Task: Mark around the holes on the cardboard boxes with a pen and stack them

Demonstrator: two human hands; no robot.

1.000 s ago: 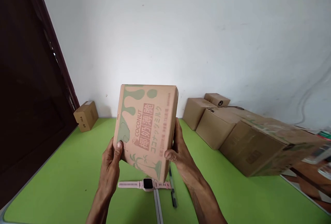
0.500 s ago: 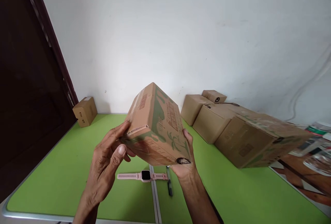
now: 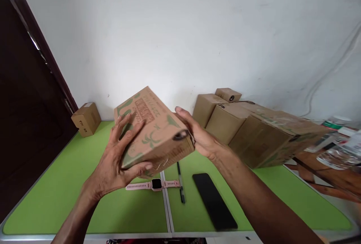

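Head view: a printed cardboard box (image 3: 152, 127) with green palm-tree and coconut artwork was held in the air above a green table (image 3: 70, 199), tilted so that its far end stood higher than its near right corner. The left hand (image 3: 118, 161) was spread against the box's near left face, fingers fanned over the top edge and thumb hooked under the lower edge, gripping the carton. The right hand (image 3: 200, 138) lay flat against the box's right end, fingers extended and pressing on it rather than curled around it. Directly below the box, on the table, lay a pink smartwatch (image 3: 153, 185) with its strap stretched out flat across the table's centre seam. Just right of the watch lay a dark pen (image 3: 180, 182), and beside that a black smartphone (image 3: 214, 200), face down or screen dark; which could not be determined. A row of plain brown cartons (image 3: 254, 131) stood along the right side of the table against the white wall (image 3: 183, 29). A small cardboard box (image 3: 86, 118) sat in the far left corner, next to a dark door (image 3: 25, 123).
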